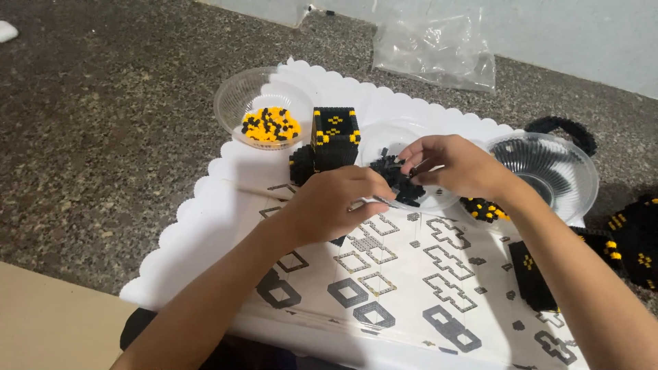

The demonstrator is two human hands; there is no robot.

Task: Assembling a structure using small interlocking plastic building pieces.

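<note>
- Speckled dark stone floor fills the background; pale wall strip along the top edge, with a crumpled clear plastic bag lying at its foot.
- White scalloped tray sits on the floor, with a printed instruction sheet of grey block diagrams spread over its near half.
- Black-and-yellow brick cube, open on top, stands upright at the tray's far side, just left of both hands.
- Clear ribbed bowl at the right holds nothing visible; a black curved brick piece lies just behind it.
- Clear dish at the far left holds loose yellow and black bricks.
- Shallow clear dish in the middle holds a heap of small black bricks, directly under the hands.
- More built black-and-yellow sections off the tray's right edge; flat black panel on the sheet beside the right forearm.
- Left hand: curled, knuckles up, fingers closed on a thin pale tool, likely tweezers, its tip pointing right into the heap.
- Right hand: fingertips pinched on a black piece at the heap's far-right edge; the exact piece can't be made out.
- Key relation: heap lies between the two hands, touching both. Tool's long axis runs left-to-right, in line with the heap. Right hand is nearer the pieces; left comes in from the near-left side.
</note>
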